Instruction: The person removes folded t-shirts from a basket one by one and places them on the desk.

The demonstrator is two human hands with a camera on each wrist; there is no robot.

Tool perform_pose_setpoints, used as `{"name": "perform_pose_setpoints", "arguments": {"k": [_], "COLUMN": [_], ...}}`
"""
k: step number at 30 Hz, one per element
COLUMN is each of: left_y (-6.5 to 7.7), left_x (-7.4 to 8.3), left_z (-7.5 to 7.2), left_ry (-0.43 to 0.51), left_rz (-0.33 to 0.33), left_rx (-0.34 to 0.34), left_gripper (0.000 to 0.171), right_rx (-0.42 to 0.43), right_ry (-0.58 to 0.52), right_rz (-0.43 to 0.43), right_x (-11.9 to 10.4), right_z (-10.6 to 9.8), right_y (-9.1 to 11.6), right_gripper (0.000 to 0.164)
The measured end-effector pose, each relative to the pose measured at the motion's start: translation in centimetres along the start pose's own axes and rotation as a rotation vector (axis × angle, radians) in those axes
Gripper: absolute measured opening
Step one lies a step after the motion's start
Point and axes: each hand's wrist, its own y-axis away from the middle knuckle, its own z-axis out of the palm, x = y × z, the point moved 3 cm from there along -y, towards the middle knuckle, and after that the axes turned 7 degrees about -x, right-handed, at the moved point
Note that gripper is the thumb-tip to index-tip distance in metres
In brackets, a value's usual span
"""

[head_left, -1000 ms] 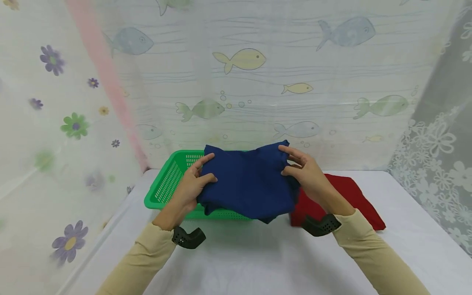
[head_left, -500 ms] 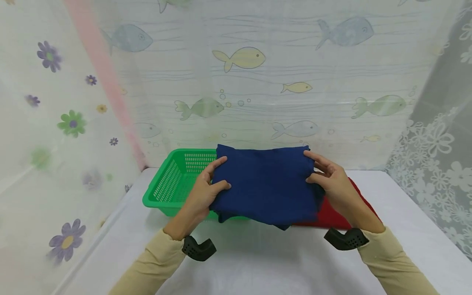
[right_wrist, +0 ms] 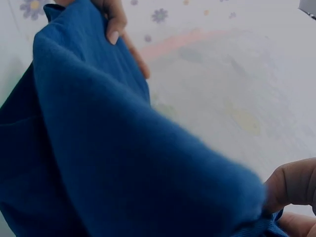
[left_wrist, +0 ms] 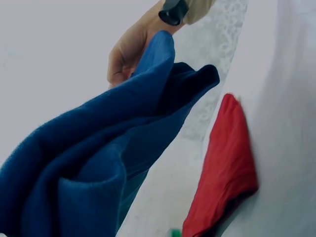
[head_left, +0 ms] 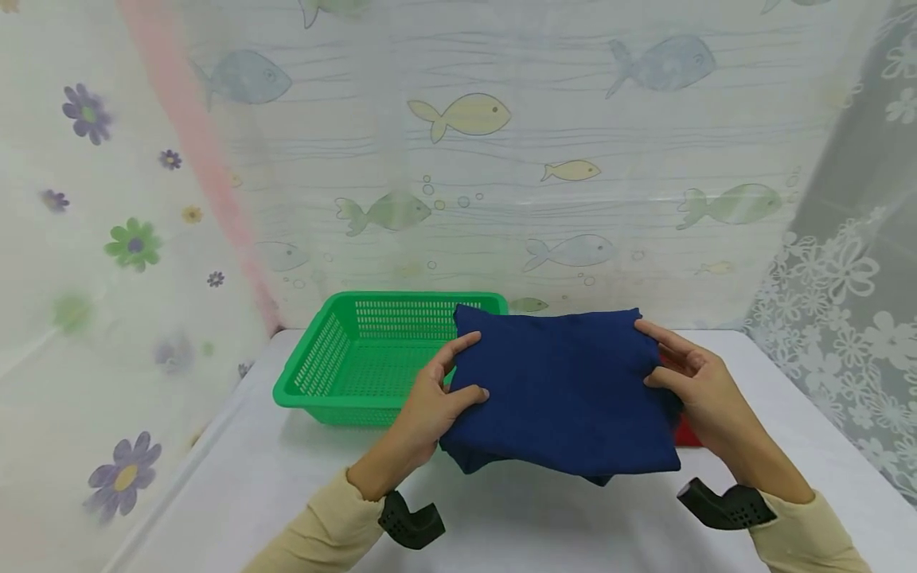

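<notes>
A folded navy blue cloth (head_left: 559,390), perhaps a garment, is held up off the table between my two hands. My left hand (head_left: 437,402) grips its left side, thumb and forefinger on the face turned to me. At the opposite side my right hand (head_left: 705,394) pinches the edge the same way. In the left wrist view the blue cloth (left_wrist: 108,133) shows several layers hanging in folds. The right wrist view has the cloth (right_wrist: 123,133) close up, with fingers of both hands at its ends. Behind my right hand lies a folded red cloth (left_wrist: 224,168), mostly hidden in the head view.
A green plastic basket (head_left: 308,374) with slotted walls stands on the left of the white-covered table (head_left: 322,469), its right part behind the blue cloth. A curtain with printed fish (head_left: 473,115) hangs behind the table.
Both hands have carried the blue cloth to the right and a little down toward me. More of the basket shows now, and less of the red cloth. The blue cloth looks flatter and more spread.
</notes>
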Motion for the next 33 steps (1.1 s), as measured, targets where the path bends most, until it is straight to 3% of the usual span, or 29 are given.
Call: {"name": "perform_pose_setpoints", "arguments": {"k": [5,10,18,28,33], "left_y": [0.1,0.1,0.0,-0.1,0.0], "left_x": [-0.9,-1.7,-3.1,-4.9,-5.9], "left_z": [1.2,2.1,3.6,5.4,6.4], "left_ry": [0.033,0.058,0.096,0.174,0.209], "left_rz": [-0.015,-0.037,-0.057,-0.086,-0.124], "left_rx": [-0.039,-0.061,-0.083,-0.127,-0.144], "left_gripper": [0.07,0.07,0.068,0.07,0.071], "right_rx": [-0.002,-0.006,-0.001,0.064,0.071], "right_ry": [0.028,-0.012,-0.029,0.125,0.071], "right_rz": [0.007,0.045,-0.02,0.077,0.121], "right_x": [0.7,1.6,3.2,4.6,5.4], "right_z": [-1.1,-2.0,-2.6,-4.9,-5.5], "right_y": [1.3,2.6,4.3,6.3,7.3], "right_gripper": [0.067,0.067,0.068,0.067,0.066]}}
